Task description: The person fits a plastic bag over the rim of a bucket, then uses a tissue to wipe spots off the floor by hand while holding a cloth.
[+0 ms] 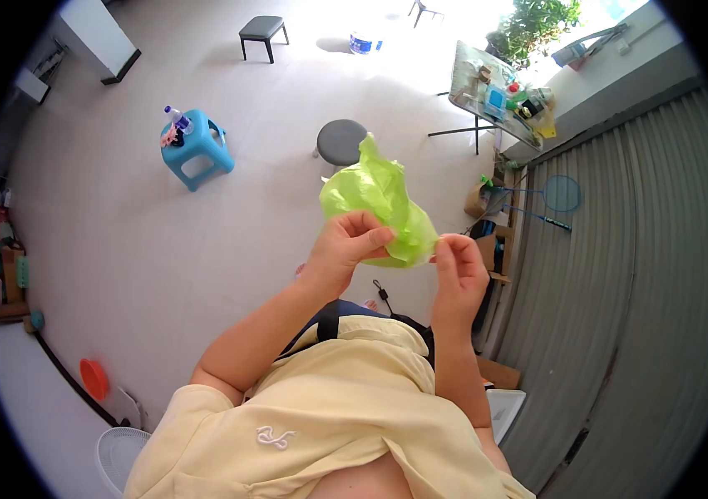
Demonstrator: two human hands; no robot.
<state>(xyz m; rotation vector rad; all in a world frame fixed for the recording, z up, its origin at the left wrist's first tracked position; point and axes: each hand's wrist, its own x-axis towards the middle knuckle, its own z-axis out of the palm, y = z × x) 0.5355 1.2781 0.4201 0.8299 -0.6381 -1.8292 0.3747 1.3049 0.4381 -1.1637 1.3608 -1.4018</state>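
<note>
A thin, crumpled light-green plastic bag (379, 200) is held up in front of my body, between my two hands. My left hand (345, 249) grips its lower left part, with the thumb pressed against the fingers. At the bag's lower right edge, my right hand (458, 270) pinches a corner between thumb and fingertips. The bag bulges upward and ends in a twisted peak at the top. Its opening cannot be made out. Beyond it, partly covered by the bag, stands a round grey stool (340, 140).
A blue plastic stool (211, 150) bears a bottle (177, 119). Farther back are a square grey stool (261, 30) and a white-and-blue bucket (362, 42). A cluttered folding table (463, 71) stands right, near badminton rackets (562, 195) by a corrugated shutter (620, 274). An orange basin (94, 379) lies left.
</note>
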